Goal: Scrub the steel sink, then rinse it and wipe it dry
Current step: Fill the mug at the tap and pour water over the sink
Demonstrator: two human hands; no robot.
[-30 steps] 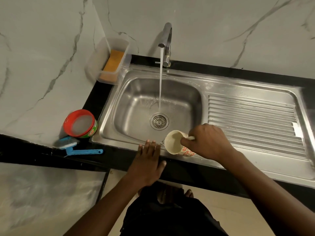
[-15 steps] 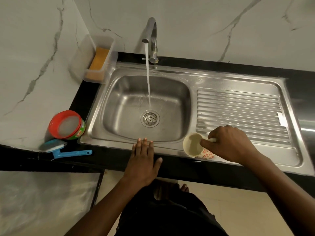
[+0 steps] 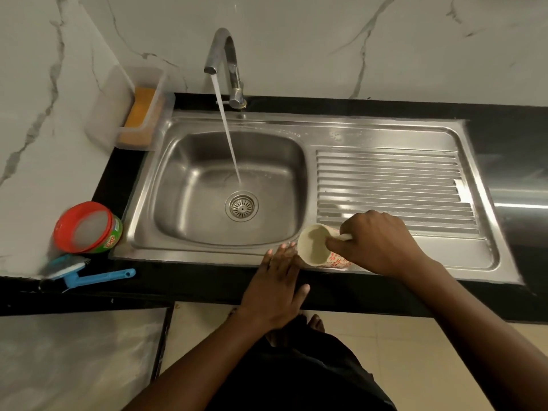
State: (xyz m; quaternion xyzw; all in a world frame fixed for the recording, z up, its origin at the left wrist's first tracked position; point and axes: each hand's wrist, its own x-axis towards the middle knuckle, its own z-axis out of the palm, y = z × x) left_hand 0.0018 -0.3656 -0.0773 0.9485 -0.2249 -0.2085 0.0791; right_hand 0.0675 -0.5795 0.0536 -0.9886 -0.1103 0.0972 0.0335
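A black counter under marble walls carried a red tub and a blue brush at the left. The steel sink sat in the counter, its tap running into the basin. The left hand lay flat, fingers straight, on the front rim. Just beside it, the right hand gripped the handle of a mug tipped sideways.
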